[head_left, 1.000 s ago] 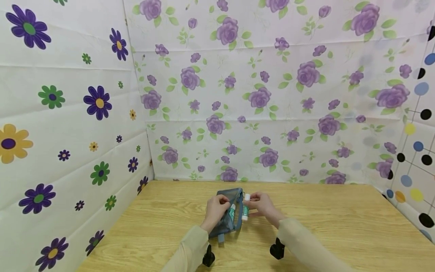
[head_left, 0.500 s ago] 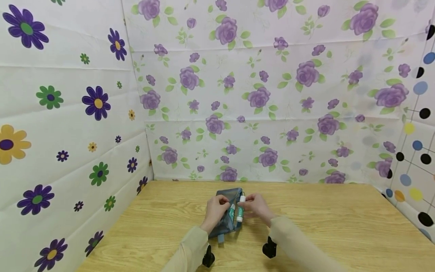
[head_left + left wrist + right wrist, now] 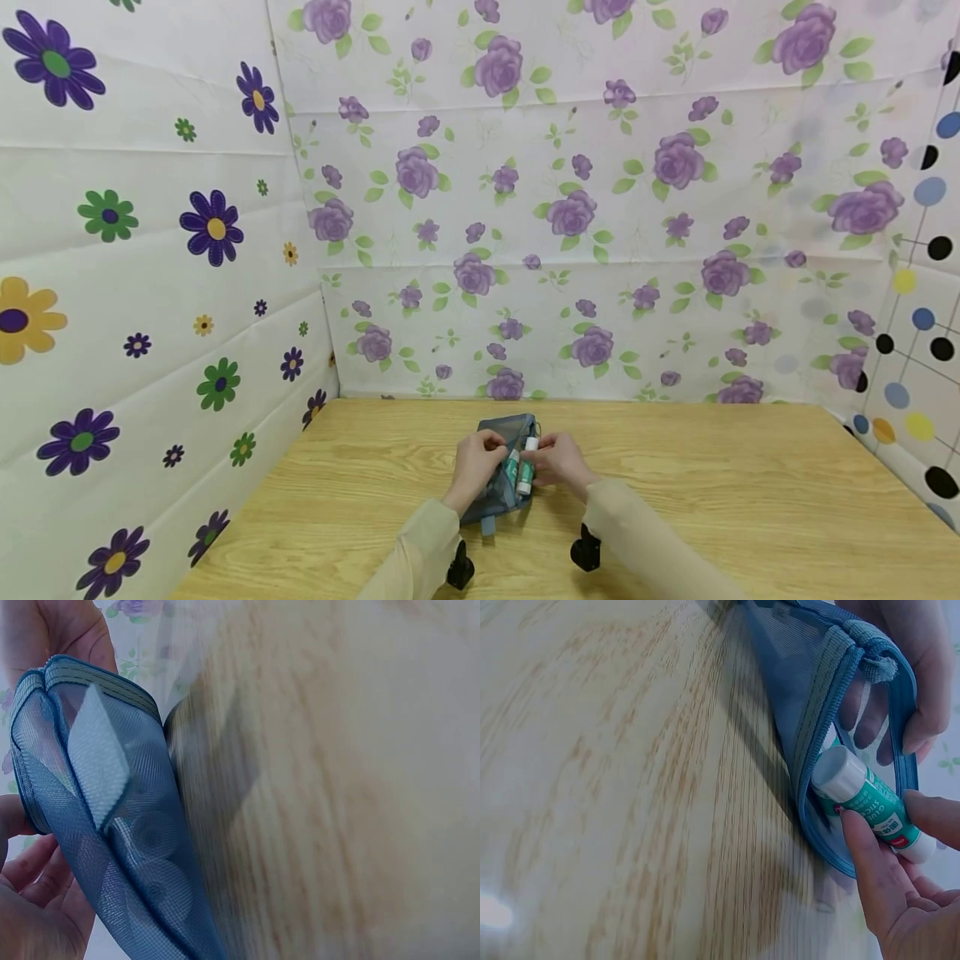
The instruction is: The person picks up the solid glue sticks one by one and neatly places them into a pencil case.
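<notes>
A blue mesh zip pouch (image 3: 491, 500) lies on the table, its unzipped mouth facing right. My left hand (image 3: 476, 462) pinches the upper edge of that mouth and holds it apart. My right hand (image 3: 564, 461) grips a green glue stick (image 3: 874, 801) with white ends, thumb on one side and fingers on the other. This stick is at the mouth, its near end within the zip rim in the right wrist view. Another green and white stick (image 3: 512, 467) lies inside the pouch, mostly hidden there. Round ends (image 3: 159, 891) show through the mesh in the left wrist view.
The wooden table (image 3: 360, 467) stretches out on both sides of the pouch. Flower-patterned cloth (image 3: 480, 208) hangs behind and on the left, dotted cloth (image 3: 907, 375) on the right. A black wrist camera (image 3: 587, 550) sits under each sleeve.
My right hand has moved left with the glue stick, from beside the pouch to its mouth. My left hand and the pouch have stayed put.
</notes>
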Demonstrator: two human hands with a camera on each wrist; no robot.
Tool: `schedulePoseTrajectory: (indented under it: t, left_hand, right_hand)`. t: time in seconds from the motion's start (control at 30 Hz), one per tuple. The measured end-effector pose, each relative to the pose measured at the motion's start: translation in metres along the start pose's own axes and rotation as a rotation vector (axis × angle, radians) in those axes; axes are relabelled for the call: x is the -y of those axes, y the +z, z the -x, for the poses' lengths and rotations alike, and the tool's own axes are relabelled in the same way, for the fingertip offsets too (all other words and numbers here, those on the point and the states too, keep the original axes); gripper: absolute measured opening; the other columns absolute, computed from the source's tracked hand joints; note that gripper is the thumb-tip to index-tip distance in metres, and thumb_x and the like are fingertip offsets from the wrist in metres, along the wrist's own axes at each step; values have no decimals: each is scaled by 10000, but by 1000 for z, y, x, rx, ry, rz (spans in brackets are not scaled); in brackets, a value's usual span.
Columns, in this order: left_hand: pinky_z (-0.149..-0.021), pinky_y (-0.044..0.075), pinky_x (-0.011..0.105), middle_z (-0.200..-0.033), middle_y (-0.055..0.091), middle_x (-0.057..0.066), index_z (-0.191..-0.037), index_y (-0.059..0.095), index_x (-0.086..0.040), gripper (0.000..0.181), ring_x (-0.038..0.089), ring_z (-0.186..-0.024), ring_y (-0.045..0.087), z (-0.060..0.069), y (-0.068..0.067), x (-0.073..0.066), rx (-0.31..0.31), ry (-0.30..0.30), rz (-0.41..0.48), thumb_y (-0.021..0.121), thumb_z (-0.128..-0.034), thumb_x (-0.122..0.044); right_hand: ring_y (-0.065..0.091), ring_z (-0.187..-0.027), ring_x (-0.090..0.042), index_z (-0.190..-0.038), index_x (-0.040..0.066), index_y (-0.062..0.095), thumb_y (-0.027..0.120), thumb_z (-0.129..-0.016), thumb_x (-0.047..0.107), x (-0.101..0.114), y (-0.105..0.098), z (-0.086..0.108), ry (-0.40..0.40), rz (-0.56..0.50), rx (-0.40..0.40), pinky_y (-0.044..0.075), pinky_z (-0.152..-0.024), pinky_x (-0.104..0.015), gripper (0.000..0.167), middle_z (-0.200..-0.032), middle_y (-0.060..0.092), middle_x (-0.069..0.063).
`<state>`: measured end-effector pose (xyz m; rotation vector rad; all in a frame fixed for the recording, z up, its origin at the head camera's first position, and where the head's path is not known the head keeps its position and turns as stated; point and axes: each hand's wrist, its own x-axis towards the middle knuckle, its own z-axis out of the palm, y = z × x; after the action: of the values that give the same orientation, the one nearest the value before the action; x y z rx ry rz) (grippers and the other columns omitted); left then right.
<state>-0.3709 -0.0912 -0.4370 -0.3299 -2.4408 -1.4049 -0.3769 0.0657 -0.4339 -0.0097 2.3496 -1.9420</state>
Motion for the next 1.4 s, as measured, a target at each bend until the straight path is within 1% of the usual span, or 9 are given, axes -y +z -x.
schedulePoseTrajectory:
  t: [0.07,0.27,0.5,0.7,0.83,1.03,1.17,1.27,1.4]
  left_hand:
    - [-496,416,282,-693,548,-5,-833,658,-26,59,129,-567,483,0,0,0,-3,1,-2,605,-808,-27]
    - [-503,417,280,-678,545,-14,-815,659,-35,54,125,-571,480,-2,0,1,-15,9,-17,611,-789,-32]
    - [-495,415,282,-676,548,-15,-808,660,-54,52,127,-558,479,-2,1,2,-12,16,-20,615,-791,-38]
    - [-485,414,283,-681,550,-7,-810,657,-48,53,123,-548,478,-2,1,1,-12,19,-16,610,-790,-36]
    - [-468,417,274,-672,548,-5,-811,656,-47,53,114,-524,482,-2,0,1,-5,11,-21,608,-791,-37]
    - [-483,418,276,-679,548,-7,-829,661,-21,63,119,-549,483,-2,0,0,-4,15,-21,608,-797,-35]
    - [-477,432,272,-670,545,-6,-832,661,-2,71,121,-541,493,-2,0,0,0,11,-4,611,-790,-29]
    - [-470,439,267,-666,545,-6,-822,659,-8,60,116,-538,499,-2,1,1,5,5,4,617,-784,-25]
    - [-461,447,265,-664,549,-8,-812,656,-14,45,118,-535,511,-1,1,2,17,0,7,630,-789,-42]
  right_hand:
    - [567,-615,-228,-800,-12,512,678,-800,61,0,1,-1,3,14,-5,507,-590,-401,182,-758,539,-137]
    - [550,-577,-209,-777,-4,494,687,-788,45,-2,5,-1,-21,31,-4,509,-555,-375,199,-726,524,-130]
    - [597,-630,-259,-869,-64,546,647,-801,-18,-7,4,-1,-31,14,21,509,-567,-369,129,-756,556,-160]
    - [618,-684,-310,-912,-124,570,637,-780,-79,-7,3,1,-58,46,37,508,-585,-381,155,-760,580,-161]
    - [619,-703,-330,-938,-153,578,636,-769,-101,-5,4,4,-70,64,55,508,-595,-388,186,-770,595,-165]
    - [622,-719,-327,-963,-149,594,629,-765,-107,-4,5,5,-105,98,64,507,-608,-376,205,-823,604,-159]
    - [622,-730,-330,-969,-143,595,621,-768,-114,-5,5,4,-107,93,71,506,-616,-378,205,-838,605,-150]
    - [621,-731,-326,-974,-140,592,621,-768,-117,-6,5,4,-100,86,76,506,-619,-380,210,-830,601,-143]
    - [621,-724,-318,-973,-143,583,632,-762,-114,-8,2,3,-111,77,87,506,-621,-377,219,-821,599,-147]
